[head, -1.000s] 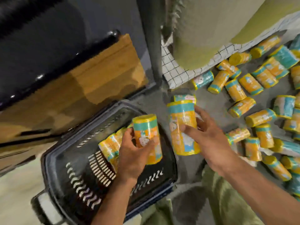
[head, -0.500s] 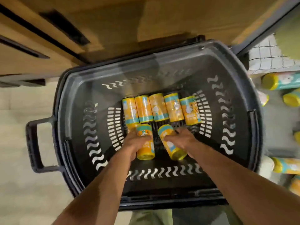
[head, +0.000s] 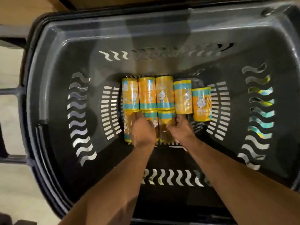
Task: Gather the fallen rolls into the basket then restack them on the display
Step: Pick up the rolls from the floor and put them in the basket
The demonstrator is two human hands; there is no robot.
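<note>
Item: rolls (head: 147,95), yellow-and-teal wrapped, lying on the floor of the basket (head: 162,30).

Near row, three rolls:
- The right roll (head: 166,120) is gripped by the right hand (head: 181,131), thumb across its top and fingers down its outer side.
- The middle roll (head: 151,116) sits under the left hand (head: 142,133).
- The left hand also reaches onto the left roll (head: 128,125) (blur hides whether those fingers clamp or merely press).

Just beyond the fingertips lies the far row (head: 164,95), five rolls side by side. The two outward of the right hand are stepped slightly nearer.

Step in hand, by judgement: gathering, with two rolls being seated in the near row.

Next move calls for letting go, lifting both hands clear without nudging either row, then reaching out for more fallen rolls. Restacking on the display is not yet begun.
</note>
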